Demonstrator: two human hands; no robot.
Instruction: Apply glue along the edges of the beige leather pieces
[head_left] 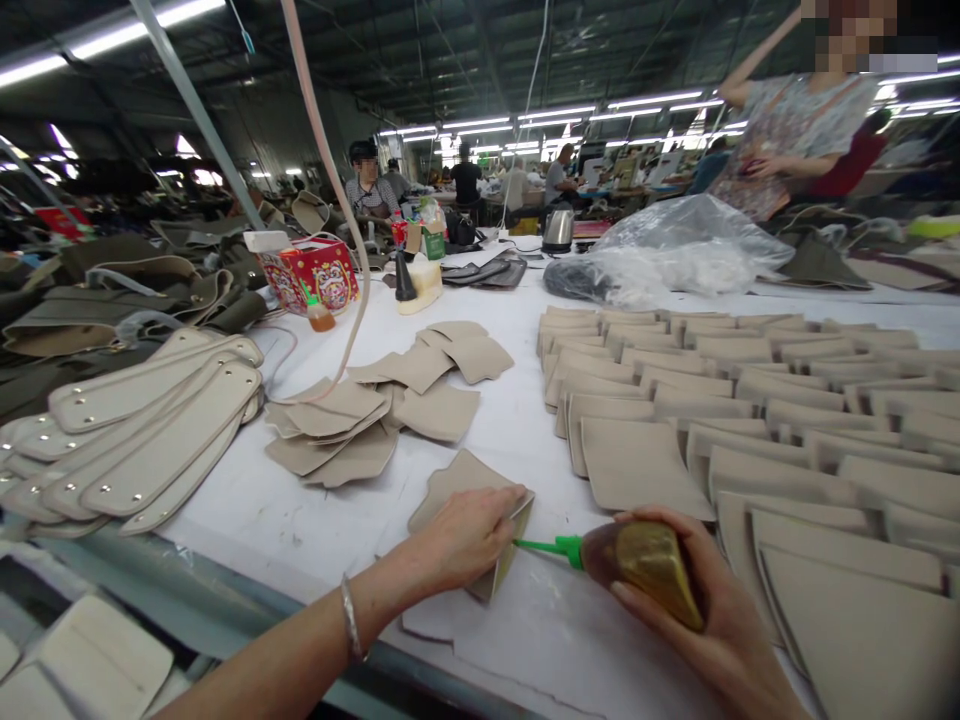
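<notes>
Pinched at its folded edge by the left hand (465,540), a thin, light, floppy beige piece (457,480) lies on the table (517,420); the right hand (697,610) wraps a squeezable glue bottle (637,560), nozzle at the fold.

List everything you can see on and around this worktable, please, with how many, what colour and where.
Folded piece: one, beige, near edge, under the left hand.
Glue bottle: one, amber with green nozzle, in the right hand, tip at the folded piece.
Loose cut pieces: a heap, beige, centre left.
Overlapped cut pieces: many rows, beige, right side.
Long studded panels: a stack, cream, left edge.
Box: one, red patterned, far left.
Plastic bag: one, clear, far side.
Kettle: one, silver, far side.
Table: one, white.
Other people: several, background; one stands at upper right.
Left hand: wears a silver bracelet, fingers press the folded piece.
Right hand: grips the bottle.
</notes>
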